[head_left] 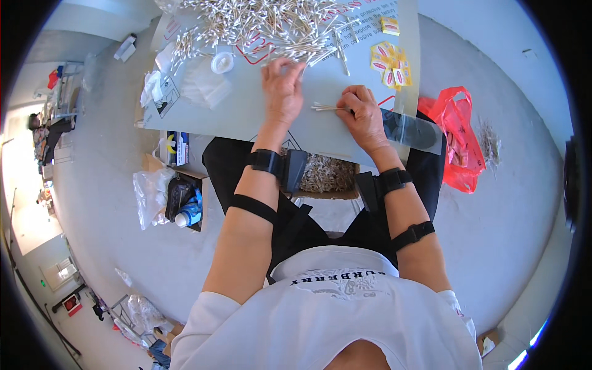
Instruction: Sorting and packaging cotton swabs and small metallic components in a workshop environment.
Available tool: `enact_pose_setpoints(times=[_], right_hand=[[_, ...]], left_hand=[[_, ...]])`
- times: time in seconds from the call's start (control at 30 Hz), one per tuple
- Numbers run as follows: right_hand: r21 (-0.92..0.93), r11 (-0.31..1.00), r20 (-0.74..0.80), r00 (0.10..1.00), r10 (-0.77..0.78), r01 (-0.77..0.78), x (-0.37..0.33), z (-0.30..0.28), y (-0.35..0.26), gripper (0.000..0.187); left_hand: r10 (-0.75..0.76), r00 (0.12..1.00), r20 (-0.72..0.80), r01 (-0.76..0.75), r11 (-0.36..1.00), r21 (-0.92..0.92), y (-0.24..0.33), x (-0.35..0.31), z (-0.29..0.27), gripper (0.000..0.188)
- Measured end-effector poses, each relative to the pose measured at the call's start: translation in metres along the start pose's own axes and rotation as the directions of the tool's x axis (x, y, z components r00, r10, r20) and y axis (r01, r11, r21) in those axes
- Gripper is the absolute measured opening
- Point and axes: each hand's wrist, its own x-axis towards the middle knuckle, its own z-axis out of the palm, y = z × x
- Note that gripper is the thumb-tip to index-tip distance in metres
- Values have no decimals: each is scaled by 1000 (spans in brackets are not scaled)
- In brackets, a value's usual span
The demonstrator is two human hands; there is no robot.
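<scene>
A large loose heap of white cotton swabs (259,24) covers the far part of the table. At its near edge my left hand (283,92) reaches in, fingers bent and somewhat apart, fingertips at the swabs. Closer to me and to the right, my right hand (362,117) is closed round a small bundle of cotton swabs (324,106), whose heads stick out to the left. Left of my left hand stand a small round white container (222,62) and some clear plastic bags (205,85). Several small yellow-and-white packets (391,65) lie at the far right.
Under the table's near edge, between my knees, sits a cardboard box (330,195) full of swabs. A red plastic bag (459,142) hangs at the right. On the floor at left, another box (205,203) holds a blue bottle (190,211) and a black pouch.
</scene>
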Motion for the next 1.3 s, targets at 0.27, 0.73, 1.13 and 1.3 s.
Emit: enact_pose_setpoints(times=[0.27,0.73,1.13,1.3], right_hand=[[303,896,-158,911,382,-323,-31,-19,-5,31],[36,999,223,975,8,-17,-74,-35,-32,10],[-96,995,-132,991,-35,23,-26,-20,-20,21],[-136,991,28,999,17,-13,-14,-12,0,16]], left_hand=[[65,978,196,-53,996,-65,51,-44,-14,53],[49,824,565,-144,982,125,65,-65,-24,72],[10,801,598,-100,988,117,71,-65,-27,73],[14,805,593,-89,991,98,71,-64,-25,73]])
